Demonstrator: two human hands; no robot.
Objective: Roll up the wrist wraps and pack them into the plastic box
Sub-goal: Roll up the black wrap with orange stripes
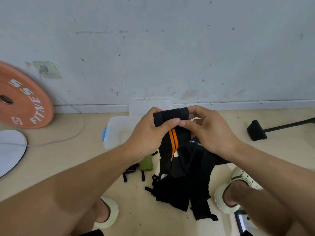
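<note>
My left hand point(150, 132) and my right hand point(208, 130) both grip the rolled top end of a black wrist wrap with orange stripes point(172, 116); its loose tail hangs down between them. Beneath lies a pile of black wrist wraps point(184, 184) on the floor, along with a green wrap point(146, 163) partly hidden by my left forearm. The clear plastic box point(115, 132) with a blue latch sits open on the floor behind my hands, its lid leaning against the wall.
An orange weight plate point(23, 99) leans against the wall at left, above a grey disc point(10, 150) and a thin cable. A black rubber-footed stand point(257, 130) lies at right. My feet in pale sandals point(233, 189) flank the pile.
</note>
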